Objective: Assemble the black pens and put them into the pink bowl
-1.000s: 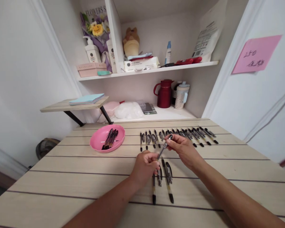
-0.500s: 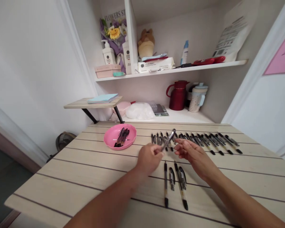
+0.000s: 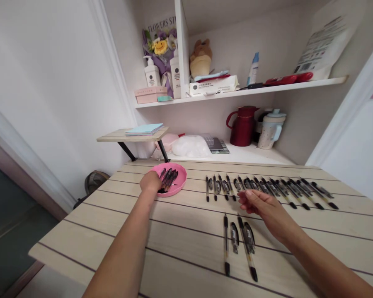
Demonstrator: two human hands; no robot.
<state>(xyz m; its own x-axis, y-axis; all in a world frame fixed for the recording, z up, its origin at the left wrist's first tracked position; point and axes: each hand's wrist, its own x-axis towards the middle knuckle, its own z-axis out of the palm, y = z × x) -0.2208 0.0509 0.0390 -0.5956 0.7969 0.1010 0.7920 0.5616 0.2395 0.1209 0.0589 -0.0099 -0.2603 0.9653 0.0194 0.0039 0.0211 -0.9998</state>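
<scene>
My left hand (image 3: 151, 181) reaches to the near left rim of a pink dish (image 3: 182, 187) that holds several black pens (image 3: 169, 179). Its fingers curl down into the dish, and what they hold is hidden. My right hand (image 3: 262, 203) hovers over the wooden table (image 3: 112, 223) with its fingers loosely stretched and nothing in them. Just beyond it a long row of black pens and caps (image 3: 276, 187) lies side by side. Nearer me, below the right hand, lie two pens with two caps (image 3: 239, 244).
Behind the table a low shelf carries a red jug (image 3: 243, 126), a speckled cup (image 3: 271, 130) and a white bag (image 3: 191, 145). A small raised board (image 3: 132, 135) holds a blue notebook (image 3: 144, 129). The table's left edge drops to the floor by a fan (image 3: 95, 180).
My left hand has carried the pen from the middle of the table left to the pink dish. My right hand let go of it and stayed. The view has turned left.
</scene>
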